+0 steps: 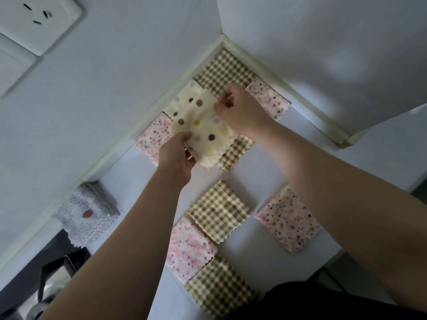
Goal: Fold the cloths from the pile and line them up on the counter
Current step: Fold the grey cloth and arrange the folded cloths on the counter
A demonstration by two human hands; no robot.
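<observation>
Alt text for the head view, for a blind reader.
The left hand and right hand hold a cream dotted cloth at a counter corner. Folded checked cloths and speckled cloths lie around it.

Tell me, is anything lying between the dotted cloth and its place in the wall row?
Nothing visible. The left hand and right hand pinch the polka-dot cloth over the gap between the pink speckled cloth and the green checked cloth; what lies beneath is hidden.

Only one camera here, worn on the person's head. It looks forward and steeply down, from close above, at the white counter [258, 176] and toward the wall corner [221, 24]; its wide lens curves the edges.
</observation>
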